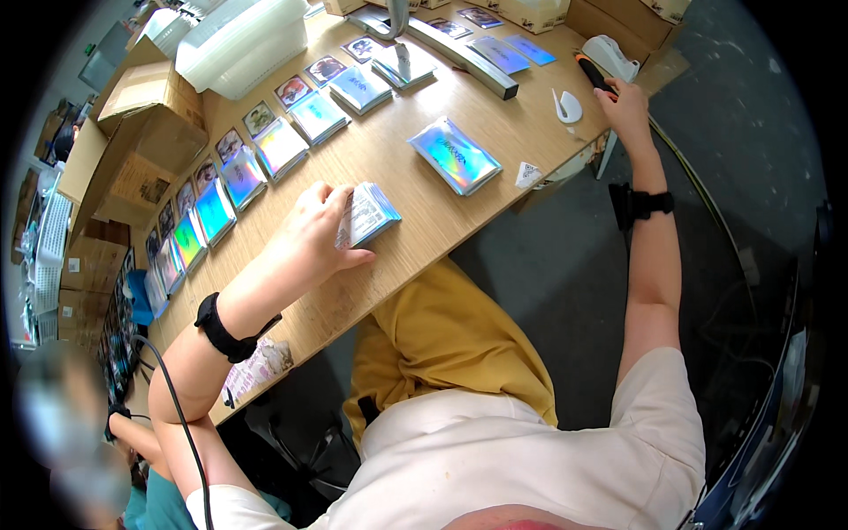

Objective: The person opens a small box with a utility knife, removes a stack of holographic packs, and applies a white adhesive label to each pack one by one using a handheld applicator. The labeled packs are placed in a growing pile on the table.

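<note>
Stacked cards are lying on the wooden table in the head view, just right of your left hand. Your thumb and index finger are standing apart, the index finger touching the stack's left end and the thumb sitting by its near corner; whether they are pinching it, you cannot tell from here. Your right hand is closing its fingers around the near end of an orange-and-black tool by the table's right edge, near a flat white object. Another shiny stack is lying apart, right of the first. Your left hand's remaining fingers are mostly hiding behind its back and knuckles, and your right palm is covering the tool's near end. Print on the top card is blurring, and a co-worker's arm at lower left is being cut off by surrounding shapes.
</note>
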A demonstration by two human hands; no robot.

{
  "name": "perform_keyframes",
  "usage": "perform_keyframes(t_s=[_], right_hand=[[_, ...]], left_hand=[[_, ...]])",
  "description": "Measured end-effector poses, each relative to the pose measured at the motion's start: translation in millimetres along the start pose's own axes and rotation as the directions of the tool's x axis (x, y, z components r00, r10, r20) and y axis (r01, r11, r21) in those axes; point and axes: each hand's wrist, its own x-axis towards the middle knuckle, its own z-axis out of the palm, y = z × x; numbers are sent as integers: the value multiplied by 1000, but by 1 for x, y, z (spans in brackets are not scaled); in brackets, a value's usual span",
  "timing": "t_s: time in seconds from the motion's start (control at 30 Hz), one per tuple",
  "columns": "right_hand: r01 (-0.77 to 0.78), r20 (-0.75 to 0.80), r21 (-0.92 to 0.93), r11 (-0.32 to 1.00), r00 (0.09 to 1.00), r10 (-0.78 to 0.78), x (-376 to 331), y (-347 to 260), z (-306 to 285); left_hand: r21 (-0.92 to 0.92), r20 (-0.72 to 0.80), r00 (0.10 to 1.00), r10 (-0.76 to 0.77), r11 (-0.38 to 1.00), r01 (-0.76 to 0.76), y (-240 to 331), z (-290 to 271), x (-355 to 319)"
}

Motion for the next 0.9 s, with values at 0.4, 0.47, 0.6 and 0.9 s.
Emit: perform_keyframes(t_s=[0.4, 0.47, 0.6, 0.9], right_hand=[[-76, 265, 132, 988, 963, 38, -14, -39, 22], [-166, 393, 222, 961, 917, 68, -4, -32, 23], [-248, 443, 243, 938, 888, 120, -2, -56, 10], [-224, 247, 816, 533, 969, 29, -68, -146, -68]], left_hand=[[-96, -62, 998, 21, 995, -27, -11, 0, -2], [-118, -100, 994, 40, 992, -51, -14, 1, -5], [-238, -172, 985, -21, 971, -21, -13, -21, -16], [-994, -86, 974, -208, 84, -70, -40, -64, -95]])
